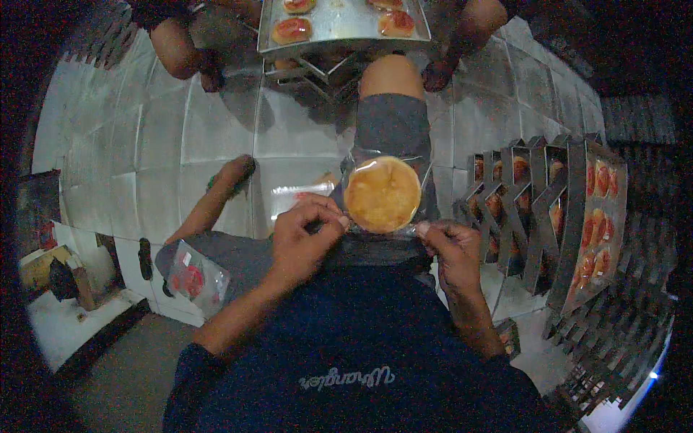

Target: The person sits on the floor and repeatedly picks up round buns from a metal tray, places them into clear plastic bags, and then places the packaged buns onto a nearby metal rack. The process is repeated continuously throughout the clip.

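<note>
A round golden-brown bread [383, 195] lies inside a clear plastic bag above my lap. My left hand [309, 227] pinches one near corner of that bag between thumb and finger. The other near corner is pinched by my right hand [452, 246]. On my thigh, left of my forearm, rests a stack of clear plastic bags [197, 279] with red printing. Behind my left hand, a clear package [303, 197] with red marks lies low down; what it holds is not plain.
Ahead stands a metal tray [346, 46] of red-topped buns, with other people's legs around it. Stacked metal trays [563, 216] of bread stand at the right. A box [46, 265] sits at the far left on the tiled floor [216, 130].
</note>
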Motion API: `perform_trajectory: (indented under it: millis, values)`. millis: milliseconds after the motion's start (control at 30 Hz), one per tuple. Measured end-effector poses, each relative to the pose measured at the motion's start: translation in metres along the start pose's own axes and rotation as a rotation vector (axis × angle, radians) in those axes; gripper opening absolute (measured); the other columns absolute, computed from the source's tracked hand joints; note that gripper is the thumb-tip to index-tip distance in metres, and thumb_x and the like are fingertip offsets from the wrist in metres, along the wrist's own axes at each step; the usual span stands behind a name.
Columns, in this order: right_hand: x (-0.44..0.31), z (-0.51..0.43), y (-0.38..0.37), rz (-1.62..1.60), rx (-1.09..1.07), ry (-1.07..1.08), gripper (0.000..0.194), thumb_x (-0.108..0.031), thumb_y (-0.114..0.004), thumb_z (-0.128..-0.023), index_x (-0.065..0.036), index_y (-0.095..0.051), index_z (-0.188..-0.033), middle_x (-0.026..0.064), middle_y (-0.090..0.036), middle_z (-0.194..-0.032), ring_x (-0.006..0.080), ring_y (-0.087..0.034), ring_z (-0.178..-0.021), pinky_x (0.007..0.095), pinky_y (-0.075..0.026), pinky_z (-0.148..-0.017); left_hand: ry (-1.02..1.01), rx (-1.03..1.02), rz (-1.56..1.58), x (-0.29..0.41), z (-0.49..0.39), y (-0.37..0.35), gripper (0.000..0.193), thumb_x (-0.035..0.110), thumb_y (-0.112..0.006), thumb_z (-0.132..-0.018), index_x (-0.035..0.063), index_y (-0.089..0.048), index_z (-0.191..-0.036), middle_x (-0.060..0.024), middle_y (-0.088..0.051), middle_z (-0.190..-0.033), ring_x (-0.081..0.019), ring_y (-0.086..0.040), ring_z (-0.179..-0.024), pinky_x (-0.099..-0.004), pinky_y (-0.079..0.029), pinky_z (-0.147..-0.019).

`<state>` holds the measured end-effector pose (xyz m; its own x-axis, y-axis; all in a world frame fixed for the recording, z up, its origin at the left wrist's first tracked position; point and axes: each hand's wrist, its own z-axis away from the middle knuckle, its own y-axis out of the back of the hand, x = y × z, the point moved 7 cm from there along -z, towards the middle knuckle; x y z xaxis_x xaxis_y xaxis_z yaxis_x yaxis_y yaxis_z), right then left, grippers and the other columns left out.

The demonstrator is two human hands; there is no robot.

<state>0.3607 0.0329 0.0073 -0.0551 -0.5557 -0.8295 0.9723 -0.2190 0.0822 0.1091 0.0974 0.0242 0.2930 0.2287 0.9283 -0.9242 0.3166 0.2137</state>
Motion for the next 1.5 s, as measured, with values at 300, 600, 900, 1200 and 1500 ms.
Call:
perform_trajectory:
  millis: [300,600,900,1200,1500]
  values:
    - [-0.058,-0.033,-0.017,-0.411,-0.178,0.181,0.014,-0.015,-0.074,-0.092,-0.003,-0.067,-0.089,0.0038,-0.067,-0.085,0.0109,-0.059,-0.073,0.0264,-0.047,-0.070,-0.052,-0.007,0.362,0.020,-0.034,-0.009,0.025,0.024,-0.067,-0.101,0.0014,-0.066,-0.112,-0.0041,-0.068,-0.100,-0.0116,-0.061,-0.090,-0.0292,-0.052,-0.079]
    - [-0.009,-0.075,-0.023,0.080,-0.116,0.223,0.023,-0.022,-0.076,-0.094,0.001,-0.075,-0.095,0.0014,-0.069,-0.079,0.0084,-0.059,-0.065,0.0245,-0.048,-0.060,0.107,0.202,0.282,-0.035,-0.042,-0.017,0.033,0.024,-0.074,-0.096,-0.0043,-0.069,-0.113,-0.0068,-0.072,-0.091,-0.0121,-0.066,-0.081,-0.0273,-0.054,-0.072]
    - [-0.017,-0.086,-0.021,0.037,-0.140,0.199,0.029,-0.030,-0.076,-0.093,-0.002,-0.080,-0.096,0.0025,-0.074,-0.078,0.0105,-0.064,-0.069,0.0286,-0.052,-0.066,0.080,0.162,0.083,-0.017,-0.055,-0.009,0.028,0.023,-0.074,-0.095,-0.0049,-0.075,-0.098,-0.0103,-0.075,-0.086,-0.0132,-0.067,-0.074,-0.0282,-0.055,-0.071]
    - [-0.020,-0.085,-0.035,-0.012,-0.107,0.167,0.021,-0.021,-0.075,-0.094,0.000,-0.074,-0.091,0.0002,-0.066,-0.074,0.0070,-0.056,-0.062,0.0236,-0.044,-0.059,-0.006,0.208,0.008,-0.024,-0.059,-0.016,0.026,0.021,-0.075,-0.093,-0.0037,-0.073,-0.100,-0.0091,-0.072,-0.082,-0.0137,-0.066,-0.076,-0.0298,-0.055,-0.071]
    - [-0.074,-0.068,-0.018,-0.267,0.017,0.209,0.014,-0.017,-0.076,-0.089,-0.006,-0.070,-0.081,-0.0018,-0.061,-0.073,0.0089,-0.052,-0.061,0.0233,-0.040,-0.059,-0.010,0.236,0.387,0.033,-0.072,0.028,0.018,0.019,-0.076,-0.093,0.0013,-0.074,-0.094,-0.0035,-0.072,-0.086,-0.0107,-0.063,-0.082,-0.0272,-0.050,-0.079]
